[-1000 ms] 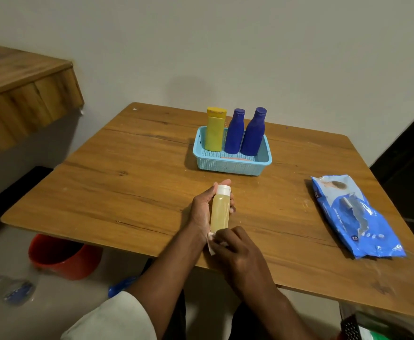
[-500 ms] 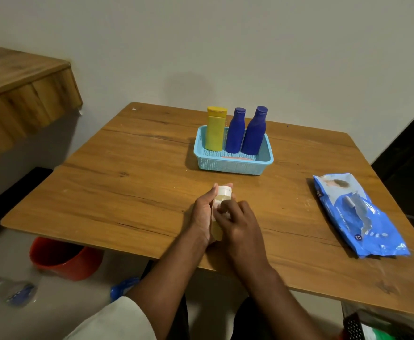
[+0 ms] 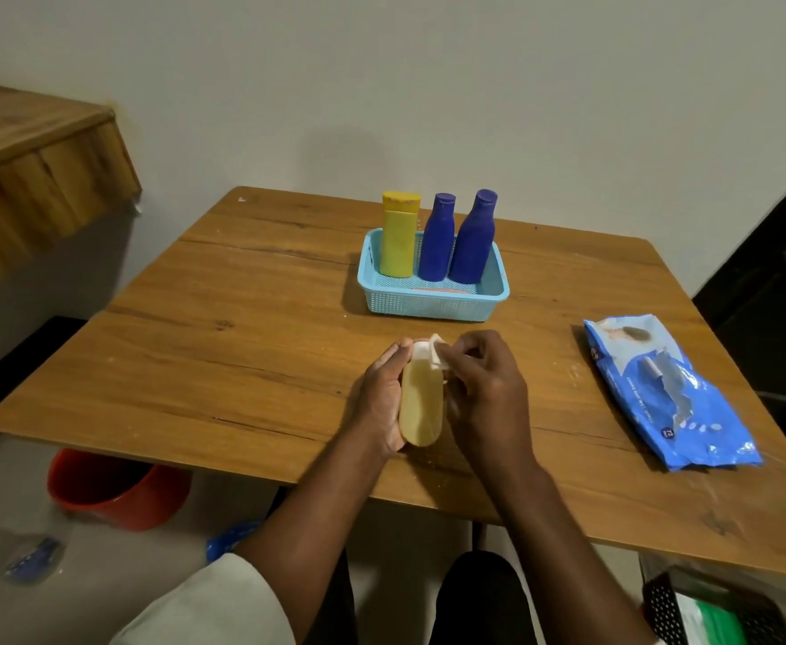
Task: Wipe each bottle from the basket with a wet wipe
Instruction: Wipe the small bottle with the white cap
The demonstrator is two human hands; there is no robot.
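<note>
My left hand grips a pale yellow bottle with a white cap, held lengthwise just above the wooden table. My right hand pinches a small folded white wet wipe against the bottle's cap end. Behind them a light blue basket holds a yellow bottle and two dark blue bottles, all standing upright.
A blue pack of wet wipes lies on the table's right side. A red bucket and a plastic bottle are on the floor at the left. A black crate sits at the bottom right. A wooden ledge juts out at the left.
My right hand slid the wipe from the bottle's base up along its body to the cap end. The left hand kept holding the bottle.
</note>
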